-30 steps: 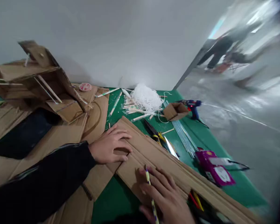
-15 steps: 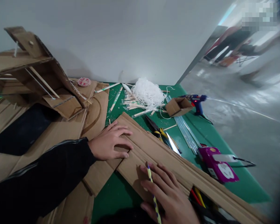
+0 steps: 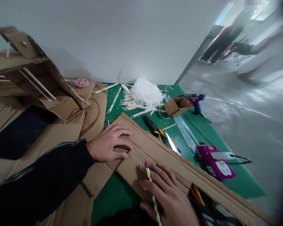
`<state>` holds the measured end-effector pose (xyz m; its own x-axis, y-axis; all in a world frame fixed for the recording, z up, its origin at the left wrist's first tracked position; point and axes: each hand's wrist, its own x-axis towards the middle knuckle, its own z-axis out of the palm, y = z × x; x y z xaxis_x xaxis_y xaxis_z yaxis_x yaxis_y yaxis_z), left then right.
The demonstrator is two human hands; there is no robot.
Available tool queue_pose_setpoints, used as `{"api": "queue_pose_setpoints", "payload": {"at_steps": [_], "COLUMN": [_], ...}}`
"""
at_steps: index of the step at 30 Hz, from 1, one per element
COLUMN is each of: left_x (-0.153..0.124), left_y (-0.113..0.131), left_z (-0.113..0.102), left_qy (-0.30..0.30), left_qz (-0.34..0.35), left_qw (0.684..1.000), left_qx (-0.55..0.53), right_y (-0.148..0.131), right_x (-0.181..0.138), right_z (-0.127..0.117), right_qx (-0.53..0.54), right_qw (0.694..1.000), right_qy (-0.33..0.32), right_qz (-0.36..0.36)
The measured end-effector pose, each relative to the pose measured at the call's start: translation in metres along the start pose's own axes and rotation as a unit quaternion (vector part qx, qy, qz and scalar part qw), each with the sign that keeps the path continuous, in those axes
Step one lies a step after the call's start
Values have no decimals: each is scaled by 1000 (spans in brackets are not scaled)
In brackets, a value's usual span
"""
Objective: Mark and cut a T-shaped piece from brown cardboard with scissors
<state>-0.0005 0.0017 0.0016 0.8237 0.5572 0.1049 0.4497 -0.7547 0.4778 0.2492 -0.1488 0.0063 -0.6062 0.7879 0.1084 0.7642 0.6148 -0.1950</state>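
Note:
My left hand (image 3: 108,143) lies flat, fingers spread, on the near end of a long stack of cardboard strips (image 3: 179,169) that runs diagonally across the green mat (image 3: 113,201). My right hand (image 3: 167,196) rests on the same strips lower down, fingers stretched out, with a yellow pencil (image 3: 152,194) held between them, tip pointing away from me at the cardboard. A black sleeve covers my left forearm.
A cardboard model (image 3: 33,81) and loose cardboard sheets fill the left. Behind the strips lie white string (image 3: 147,92), wooden sticks, yellow-handled scissors (image 3: 159,131), a small cardboard box (image 3: 178,106), a blue glue gun (image 3: 194,100), glue sticks and a purple power strip (image 3: 215,161). People stand far right.
The view has shifted slightly. Both hands stay on the cardboard strips in nearly the same places, the pencil still in my right hand.

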Motion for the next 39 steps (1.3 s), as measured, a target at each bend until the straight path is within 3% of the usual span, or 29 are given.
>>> {"api": "queue_pose_setpoints", "payload": {"at_steps": [3,7,10,13,15,17,22,27,39], "left_x": [-1,-2,-3,-4,-4,-4,-5,-6,-8], "left_y": [18,43,46,43,41,40,40,38,30], "left_z": [-7,-6,4,11,13,13,15,16,12], "left_qy": [-2,-84,-114,-116,-105,-98,-127,-141,-133], "left_qz": [28,130,170,169,173,175,153,155,158], "left_qw": [999,988,978,978,978,978,979,976,977], "left_qx": [24,14,27,45,47,48,46,56,61], "right_y": [-1,-2,3,15,25,31,21,6,8], "right_x": [-1,0,-5,-28,-54,-81,-129,-129,-117], "right_z": [1,1,-10,-34,-48,-52,-19,13,21], "right_qx": [26,88,157,219,229,203,169,214,233], "right_qw": [999,994,987,972,955,944,940,926,914], "right_qy": [-21,-41,-25,73,162,204,185,203,232], "right_qz": [15,43,29,39,99,163,232,235,237]}}
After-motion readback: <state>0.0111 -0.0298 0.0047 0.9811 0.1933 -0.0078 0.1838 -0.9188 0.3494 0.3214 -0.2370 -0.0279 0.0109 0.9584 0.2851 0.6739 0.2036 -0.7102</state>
